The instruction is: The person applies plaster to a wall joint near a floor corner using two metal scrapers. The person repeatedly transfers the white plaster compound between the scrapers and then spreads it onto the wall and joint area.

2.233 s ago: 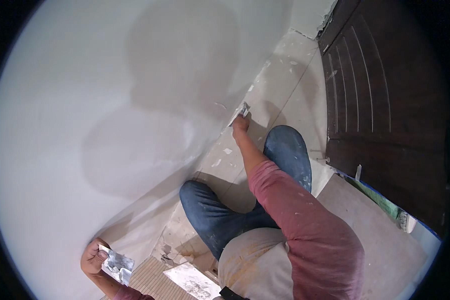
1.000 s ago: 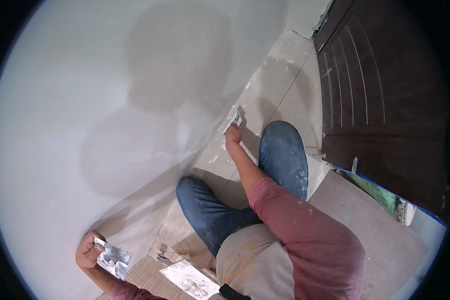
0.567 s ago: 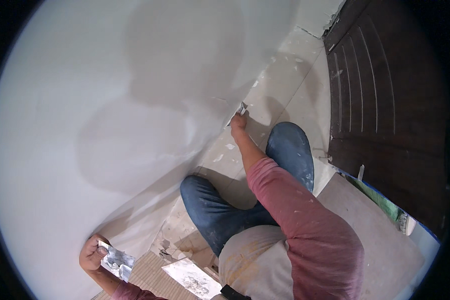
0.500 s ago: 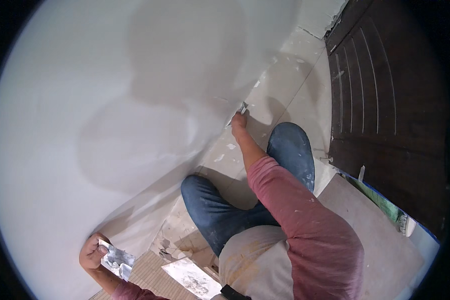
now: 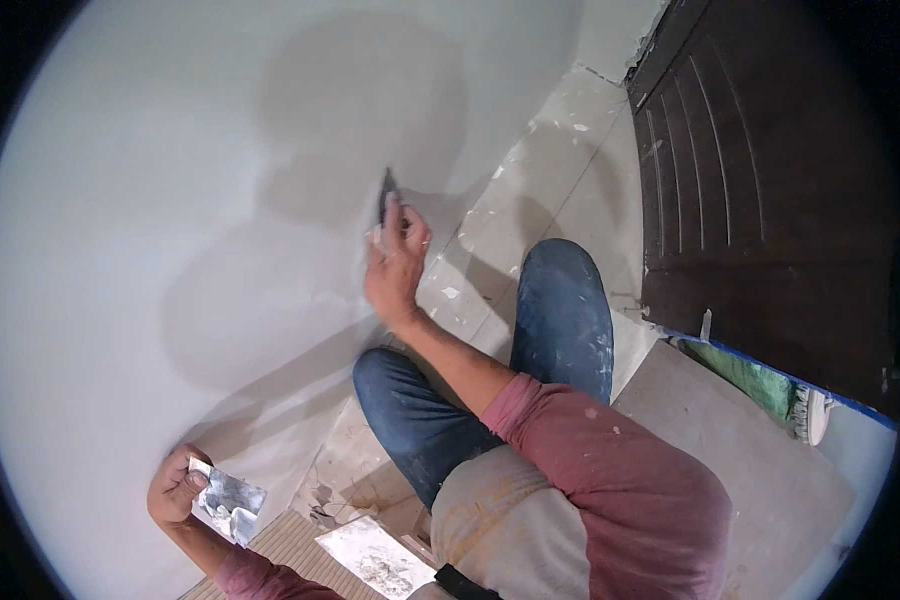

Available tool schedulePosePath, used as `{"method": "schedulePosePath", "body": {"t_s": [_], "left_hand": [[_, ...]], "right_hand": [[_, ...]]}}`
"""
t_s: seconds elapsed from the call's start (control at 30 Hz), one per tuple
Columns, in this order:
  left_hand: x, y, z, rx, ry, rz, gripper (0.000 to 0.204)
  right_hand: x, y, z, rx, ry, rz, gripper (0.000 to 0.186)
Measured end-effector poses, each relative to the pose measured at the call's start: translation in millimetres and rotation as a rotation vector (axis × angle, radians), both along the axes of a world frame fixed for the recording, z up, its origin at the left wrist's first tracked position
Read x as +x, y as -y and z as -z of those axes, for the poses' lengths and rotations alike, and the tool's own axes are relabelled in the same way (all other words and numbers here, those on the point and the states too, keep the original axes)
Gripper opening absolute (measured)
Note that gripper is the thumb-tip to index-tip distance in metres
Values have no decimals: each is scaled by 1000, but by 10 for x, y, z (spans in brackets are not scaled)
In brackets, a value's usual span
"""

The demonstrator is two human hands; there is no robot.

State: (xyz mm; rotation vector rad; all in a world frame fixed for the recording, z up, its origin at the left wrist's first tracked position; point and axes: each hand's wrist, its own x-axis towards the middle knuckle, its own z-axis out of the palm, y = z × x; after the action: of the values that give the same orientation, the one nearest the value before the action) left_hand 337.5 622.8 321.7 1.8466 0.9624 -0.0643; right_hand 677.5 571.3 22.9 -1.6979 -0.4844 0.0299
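Note:
My right hand (image 5: 398, 268) is closed round a dark-bladed scraper (image 5: 388, 197), its blade pointing up along the pale wall (image 5: 100, 260). The blade lies at or very near the wall's surface; I cannot tell whether it touches. At the lower left, my left hand (image 5: 175, 492) grips a flat metal filling knife (image 5: 238, 492) between thumb and fingers. Whitish-grey paste is smeared over its face. My knees in blue jeans (image 5: 565, 310) are bent beside the foot of the wall.
Pale floor tiles (image 5: 485, 265) with white flecks run along the wall. A dark brown panelled door (image 5: 800, 210) stands at right, with a brush (image 5: 808, 415) and green material (image 5: 745, 375) by its lower edge. A paste-smeared white board (image 5: 375, 560) lies near my left side.
My right hand has moved left and slightly down, from the wall's bottom edge onto the wall face, with the scraper turned upward. My left hand has barely shifted.

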Motion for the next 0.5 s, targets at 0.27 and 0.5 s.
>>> {"method": "schedulePosePath", "body": {"t_s": [0.27,0.5], "left_hand": [[-31,-34,16,-37,0,1,45],[2,1,-16,-44,-71,-48,48]], "right_hand": [[-372,369,512,150,-60,-13,48],[169,96,2667,110,-1013,339,40]]}}
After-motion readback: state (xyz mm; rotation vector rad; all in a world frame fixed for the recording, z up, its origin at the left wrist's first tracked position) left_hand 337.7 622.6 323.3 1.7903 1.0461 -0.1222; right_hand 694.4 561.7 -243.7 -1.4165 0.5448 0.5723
